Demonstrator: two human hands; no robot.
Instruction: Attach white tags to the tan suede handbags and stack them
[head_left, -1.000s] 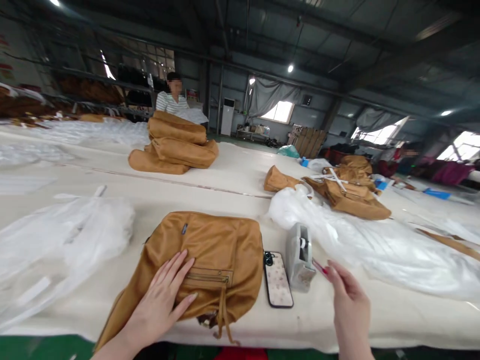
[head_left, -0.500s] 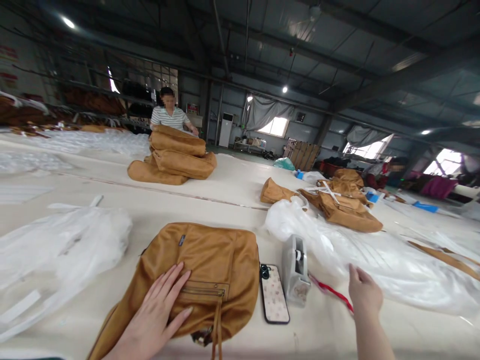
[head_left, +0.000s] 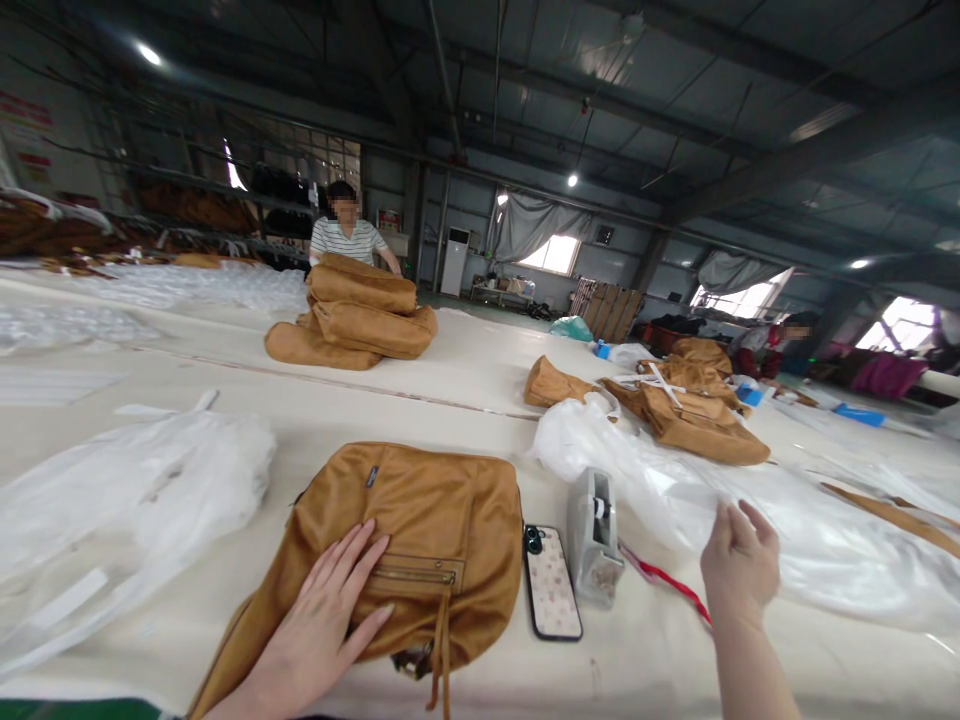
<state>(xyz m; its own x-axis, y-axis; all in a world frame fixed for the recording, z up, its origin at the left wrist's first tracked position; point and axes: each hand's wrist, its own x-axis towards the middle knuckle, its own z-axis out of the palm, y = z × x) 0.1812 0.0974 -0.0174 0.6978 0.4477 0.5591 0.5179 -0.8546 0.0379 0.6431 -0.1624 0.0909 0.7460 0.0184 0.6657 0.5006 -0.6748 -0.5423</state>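
A tan leather bag (head_left: 420, 510) lies on the table in front of me, its zipped pocket and hanging zip pull facing up. My left hand (head_left: 337, 590) rests flat on it, fingers stretched out beside the zip. To the right, my right hand (head_left: 741, 565) is closed in a pinch at the near edge of a clear plastic bag (head_left: 660, 500), part of a pile of plastic. A phone in a patterned case (head_left: 553, 585) and a grey tape dispenser (head_left: 595, 540) stand between the tan bag and my right hand.
A red cord (head_left: 679, 585) lies beside the dispenser. More clear plastic (head_left: 202, 470) is at the left. Stacked tan bags (head_left: 367, 310) sit across the table before a person in a striped shirt (head_left: 346, 238). Other tan bags (head_left: 690, 410) lie at the right, near another person.
My right hand has shifted slightly right and up, its fingers now pinched at the plastic. My left hand stays on the tan bag. The view has shifted slightly.
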